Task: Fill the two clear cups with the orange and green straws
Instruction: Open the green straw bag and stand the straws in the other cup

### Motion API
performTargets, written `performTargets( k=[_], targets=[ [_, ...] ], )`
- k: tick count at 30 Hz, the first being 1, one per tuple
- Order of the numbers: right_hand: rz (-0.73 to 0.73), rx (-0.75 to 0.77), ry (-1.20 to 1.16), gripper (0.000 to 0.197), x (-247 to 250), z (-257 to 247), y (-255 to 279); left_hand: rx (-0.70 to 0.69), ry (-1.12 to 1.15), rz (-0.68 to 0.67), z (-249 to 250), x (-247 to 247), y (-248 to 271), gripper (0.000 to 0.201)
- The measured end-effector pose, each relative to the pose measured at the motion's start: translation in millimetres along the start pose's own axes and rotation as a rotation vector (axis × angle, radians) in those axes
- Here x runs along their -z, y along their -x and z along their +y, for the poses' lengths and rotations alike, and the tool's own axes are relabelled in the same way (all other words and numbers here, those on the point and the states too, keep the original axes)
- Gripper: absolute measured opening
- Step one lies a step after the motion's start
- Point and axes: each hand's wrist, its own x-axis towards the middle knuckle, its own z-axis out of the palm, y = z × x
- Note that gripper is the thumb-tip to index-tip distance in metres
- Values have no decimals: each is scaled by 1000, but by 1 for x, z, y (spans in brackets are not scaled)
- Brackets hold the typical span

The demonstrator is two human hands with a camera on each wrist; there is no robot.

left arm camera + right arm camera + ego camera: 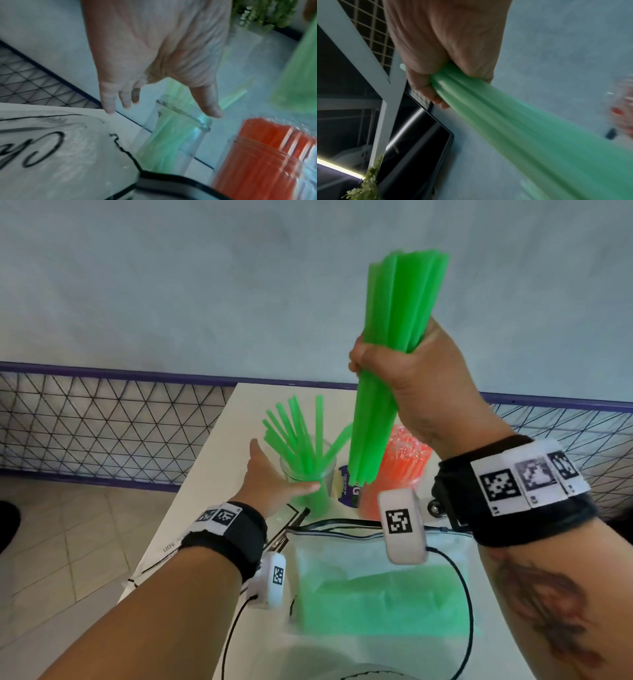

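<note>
My right hand (pixel 387 364) is raised above the table and grips a thick bundle of green straws (pixel 397 313) in its fist; the bundle (pixel 522 128) fills the right wrist view below the hand (pixel 436 83). The bundle's lower ends hang above the gap between two clear cups. The left cup (pixel 308 474) holds several loose green straws fanned out. The right cup (pixel 394 474) is packed with orange straws. My left hand (pixel 274 477) reaches to the green cup (pixel 173 135) with straight, spread fingers; its thumb (pixel 211 108) lies by the rim.
A clear zip pouch (pixel 376 594) with more green straws lies on the white table (pixel 219 474) near me. A small purple pack (pixel 346 484) sits between the cups. A wire mesh fence (pixel 102 422) runs behind the table, and a plant (pixel 260 13) stands beyond.
</note>
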Motion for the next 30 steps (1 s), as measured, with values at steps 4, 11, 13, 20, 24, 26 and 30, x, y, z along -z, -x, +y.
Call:
performTargets(
  k=[4,11,13,20,24,26,30],
  targets=[
    [60,103,171,18,-3,-9,-11,-87,166,100,15,-26,-7,166],
    [144,129,264,32,-45,23,-15,-149,307,212,12,-47,-16,152],
    [156,112,231,33,-56,26,-21,-174,271,241,13,-44,-16,139],
    [141,136,135,29,-71,18,-34,-136,117,320,16,-41,-26,29],
    [227,18,74,24,-68,38,-35,-126,165,308,15,-42,-27,16],
    [264,-49,40,24,-66,55,-32,-108,230,280,16,-43,-25,13],
    [295,-105,0,24,-68,87,-18,-128,316,254,15,-46,-21,23]
  ],
)
